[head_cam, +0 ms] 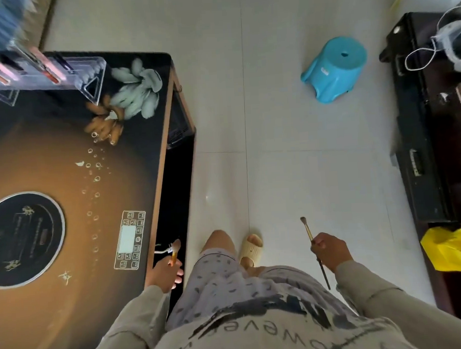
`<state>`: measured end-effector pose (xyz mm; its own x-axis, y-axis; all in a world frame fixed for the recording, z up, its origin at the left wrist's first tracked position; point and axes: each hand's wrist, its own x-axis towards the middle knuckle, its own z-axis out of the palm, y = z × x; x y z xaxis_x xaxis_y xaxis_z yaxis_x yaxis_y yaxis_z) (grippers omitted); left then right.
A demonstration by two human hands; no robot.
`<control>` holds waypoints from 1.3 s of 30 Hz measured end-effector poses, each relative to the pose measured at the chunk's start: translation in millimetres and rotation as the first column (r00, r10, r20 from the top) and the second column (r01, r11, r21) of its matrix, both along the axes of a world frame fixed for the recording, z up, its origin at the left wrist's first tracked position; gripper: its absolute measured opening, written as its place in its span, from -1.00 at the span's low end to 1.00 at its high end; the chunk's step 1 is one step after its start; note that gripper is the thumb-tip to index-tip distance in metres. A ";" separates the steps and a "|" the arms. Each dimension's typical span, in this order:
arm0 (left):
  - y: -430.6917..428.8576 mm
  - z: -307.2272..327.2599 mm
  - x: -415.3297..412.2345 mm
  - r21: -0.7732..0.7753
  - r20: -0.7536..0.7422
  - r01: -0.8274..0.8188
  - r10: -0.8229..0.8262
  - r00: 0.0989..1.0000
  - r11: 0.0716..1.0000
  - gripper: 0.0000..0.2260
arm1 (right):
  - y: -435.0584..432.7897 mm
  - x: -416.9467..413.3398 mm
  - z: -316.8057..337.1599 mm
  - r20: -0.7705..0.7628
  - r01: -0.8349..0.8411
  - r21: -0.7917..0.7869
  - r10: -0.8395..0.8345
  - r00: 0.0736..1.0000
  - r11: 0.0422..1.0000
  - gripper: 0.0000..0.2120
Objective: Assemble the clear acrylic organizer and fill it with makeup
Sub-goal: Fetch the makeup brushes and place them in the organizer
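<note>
The clear acrylic organizer (40, 75) stands at the far left corner of the dark table (63, 161), with pink makeup tubes in its compartments. My left hand (164, 274) hangs beside the table's near right edge, shut on a short makeup brush with an orange handle (174, 253). My right hand (331, 250) is over the floor to the right, shut on a long thin makeup brush (311, 239) whose bristles point away from me. Both hands are far from the organizer.
The table has an inset round cooktop (24, 238) and a touch panel (130, 239). A blue plastic stool (334, 67) lies on the white tiled floor. A dark cabinet (422, 137) with a yellow bag (455, 246) lines the right side.
</note>
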<state>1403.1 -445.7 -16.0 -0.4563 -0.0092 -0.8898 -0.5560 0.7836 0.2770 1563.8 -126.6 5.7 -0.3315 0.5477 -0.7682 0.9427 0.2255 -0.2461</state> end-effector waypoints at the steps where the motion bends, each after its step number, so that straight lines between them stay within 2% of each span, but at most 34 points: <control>1: 6.4 -1.2 -7.2 0.000 0.009 -0.006 0.006 1.000 1.000 -0.78 | 7.9 -8.4 0.7 -0.004 -0.005 0.000 0.005 1.000 1.000 -0.93; 6: 43.6 -8.9 -51.0 -0.006 0.052 -0.017 0.017 0.998 1.000 -0.83 | 38.6 -50.3 -3.7 0.017 -0.017 -0.022 0.017 1.000 1.000 -0.92; 9: 64.5 -9.8 -80.8 0.003 0.046 0.040 -0.041 0.998 0.999 -0.85 | 50.6 -71.6 -7.0 0.035 0.006 -0.030 -0.005 0.999 1.000 -0.90; 13: 106.8 -10.1 -148.1 -0.020 0.018 0.201 -0.201 0.979 0.979 -0.87 | 78.3 -115.9 -11.6 0.064 0.063 -0.025 -0.061 0.996 0.998 -0.87; 16: 143.9 -3.7 -212.8 -0.059 -0.009 0.285 -0.286 0.958 0.957 -0.79 | 101.2 -159.5 -11.3 0.055 0.145 -0.005 -0.144 0.988 0.989 -0.91; 20: 194.9 9.0 -291.9 0.029 -0.036 0.207 -0.206 0.978 0.978 -0.72 | 127.3 -212.8 -9.5 -0.013 0.276 0.004 -0.276 0.961 0.961 -0.94; 24: 232.4 17.5 -352.1 0.070 -0.061 0.137 -0.133 0.989 0.988 -0.72 | 151.0 -256.4 -6.3 -0.026 0.314 0.008 -0.313 0.949 0.949 -0.86; 31: 276.3 13.4 -415.9 0.109 0.036 -0.085 0.081 0.996 0.990 -0.70 | 215.1 -340.8 -8.9 -0.036 0.246 0.000 -0.245 0.969 0.969 -0.84; 35: 294.4 1.1 -434.8 0.064 0.008 -0.125 0.125 0.992 0.990 -0.72 | 268.9 -399.5 -16.9 -0.001 0.116 0.005 -0.116 0.993 0.993 -0.84; 39: 308.1 -6.9 -448.1 0.010 -0.004 -0.195 0.195 0.981 0.981 -0.76 | 325.8 -469.1 -13.3 0.070 -0.119 -0.017 0.120 0.990 0.993 -0.89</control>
